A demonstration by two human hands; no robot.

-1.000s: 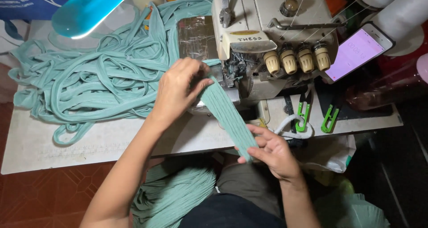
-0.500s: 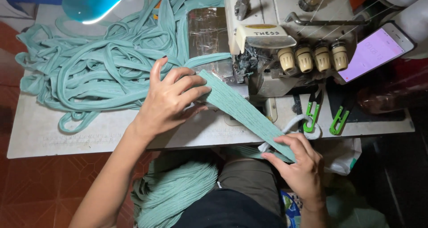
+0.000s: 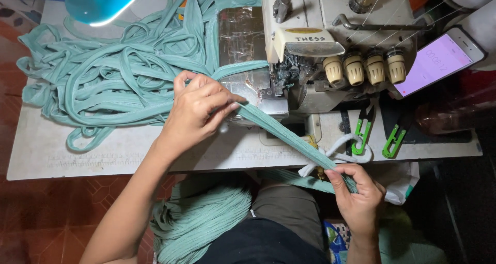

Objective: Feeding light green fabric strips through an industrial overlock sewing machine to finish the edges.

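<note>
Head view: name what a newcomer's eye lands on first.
The big tangle of teal fabric strips heaped on the white table, left of the cream sewing machine. Next, the single teal strip stretched taut from the left hand at the machine down to the right hand at the table edge.

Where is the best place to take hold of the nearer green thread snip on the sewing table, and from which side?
Probably grip the green thread snip around its looped handle end, coming from the table's front edge: that end points toward the person, while the blades point toward the sewing machine.
</note>
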